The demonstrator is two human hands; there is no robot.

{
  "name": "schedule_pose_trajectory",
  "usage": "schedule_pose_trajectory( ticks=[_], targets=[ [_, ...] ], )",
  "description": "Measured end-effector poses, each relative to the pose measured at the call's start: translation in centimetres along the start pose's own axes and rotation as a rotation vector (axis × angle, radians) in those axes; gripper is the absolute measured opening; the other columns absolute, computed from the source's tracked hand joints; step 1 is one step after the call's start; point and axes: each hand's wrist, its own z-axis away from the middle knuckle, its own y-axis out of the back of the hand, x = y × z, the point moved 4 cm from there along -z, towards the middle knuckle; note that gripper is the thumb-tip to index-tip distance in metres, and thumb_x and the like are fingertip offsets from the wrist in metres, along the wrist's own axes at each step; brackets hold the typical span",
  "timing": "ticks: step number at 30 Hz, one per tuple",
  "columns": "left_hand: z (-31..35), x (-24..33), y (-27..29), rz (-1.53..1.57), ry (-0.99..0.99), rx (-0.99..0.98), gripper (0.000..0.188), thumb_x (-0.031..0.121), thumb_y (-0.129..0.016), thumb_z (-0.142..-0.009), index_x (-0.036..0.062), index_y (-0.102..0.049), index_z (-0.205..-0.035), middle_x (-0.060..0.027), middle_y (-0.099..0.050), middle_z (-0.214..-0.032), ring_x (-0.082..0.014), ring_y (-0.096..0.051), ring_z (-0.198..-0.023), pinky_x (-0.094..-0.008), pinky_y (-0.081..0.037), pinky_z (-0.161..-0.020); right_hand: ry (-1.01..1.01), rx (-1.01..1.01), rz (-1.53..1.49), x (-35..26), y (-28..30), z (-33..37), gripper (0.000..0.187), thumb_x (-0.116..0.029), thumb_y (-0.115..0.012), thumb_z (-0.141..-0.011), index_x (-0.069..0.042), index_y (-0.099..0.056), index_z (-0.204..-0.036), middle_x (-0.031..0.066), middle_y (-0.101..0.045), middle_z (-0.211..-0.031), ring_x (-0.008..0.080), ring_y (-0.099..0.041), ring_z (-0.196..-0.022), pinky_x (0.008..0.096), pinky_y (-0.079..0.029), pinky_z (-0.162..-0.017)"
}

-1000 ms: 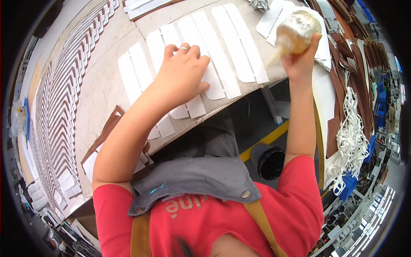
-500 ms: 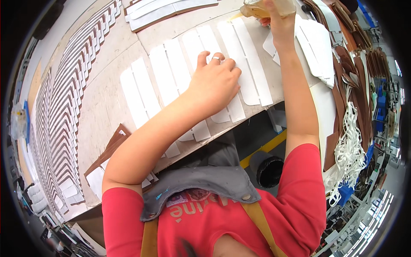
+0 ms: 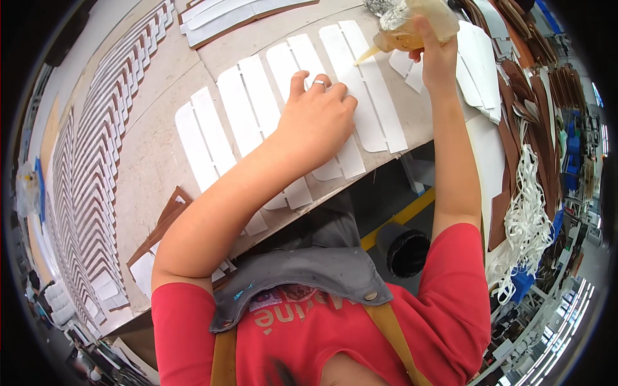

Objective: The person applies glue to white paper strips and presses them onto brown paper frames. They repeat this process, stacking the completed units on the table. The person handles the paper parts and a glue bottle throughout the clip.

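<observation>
My right hand (image 3: 440, 63) is closed around a clear squeeze bottle (image 3: 412, 32) of amber liquid, tilted so its pale nozzle points down at the rightmost pair of white strips (image 3: 370, 96). The nozzle tip is at or just above the slit between these two strips; contact is hard to judge. Over the neighbouring pair of white strips (image 3: 302, 55) lies my left hand (image 3: 317, 122), palm down, a ring on one finger. Its fingers are bent and somewhat apart, with the tips partly hidden. Two more strip pairs (image 3: 241, 96) lie to its left.
Long overlapping rows of brown-edged white pieces (image 3: 96, 174) run along the table's left. Brown and white parts (image 3: 161, 225) lie by my left elbow. More white pieces (image 3: 477, 71), brown strips and white cords (image 3: 524, 225) are at right. A black bin (image 3: 407, 251) stands below the table edge.
My right hand has brought the bottle down and nearer, and its nozzle now points onto the rightmost strips. The left hand stays over the same strips.
</observation>
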Motion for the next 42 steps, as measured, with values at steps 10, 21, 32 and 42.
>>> schedule_pose_trajectory(
  ticks=[10, 21, 32, 42],
  targets=[
    [-0.4, 0.4, 0.5, -0.017, 0.015, -0.025, 0.027, 0.024, -0.060, -0.081, 0.0050, -0.060, -0.100, -0.0066, -0.058, -0.109, -0.0259, -0.049, -0.111, -0.0492, -0.023, -0.102, -0.114, 0.027, 0.021, -2.3, 2.2, 5.6, 0.046, -0.041, -0.068, -0.078, -0.003, -0.054, -0.100, 0.0013, -0.057, -0.074, 0.0049, -0.049, -0.052, 0.0176, -0.036, -0.039],
    [-1.0, 0.8, 0.4, -0.026, 0.006, 0.011, 0.027, 0.025, -0.063, -0.078, 0.0036, -0.059, -0.093, -0.0093, -0.058, -0.095, -0.0271, -0.051, -0.104, -0.0481, -0.025, -0.100, -0.206, 0.090, -0.209, -3.6, 3.5, 8.3, 0.049, -0.041, -0.070, -0.076, -0.002, -0.053, -0.102, 0.0016, -0.056, -0.075, 0.0053, -0.050, -0.051, 0.0166, -0.037, -0.039],
    [-1.6, 1.1, 0.2, -0.087, 0.018, -0.016, 0.029, 0.026, -0.066, -0.074, 0.0028, -0.059, -0.089, -0.0087, -0.059, -0.093, -0.0248, -0.053, -0.103, -0.0460, -0.025, -0.101, 0.208, 0.061, -0.179, -1.6, -2.6, -3.4, 0.017, -0.019, -0.068, -0.081, -0.006, -0.059, -0.086, -0.0020, -0.057, -0.068, 0.0041, -0.049, -0.050, 0.0181, -0.036, -0.041],
    [-1.4, 1.0, 0.1, -0.065, 0.006, 0.032, 0.026, 0.024, -0.068, -0.071, 0.0025, -0.060, -0.085, -0.0090, -0.059, -0.090, -0.0249, -0.054, -0.100, -0.0456, -0.028, -0.099, 0.208, -0.008, -0.152, -1.0, -1.9, -2.4, 0.013, -0.015, -0.065, -0.084, -0.004, -0.058, -0.085, -0.0006, -0.058, -0.069, 0.0058, -0.050, -0.053, 0.0193, -0.038, -0.044]
  ],
)
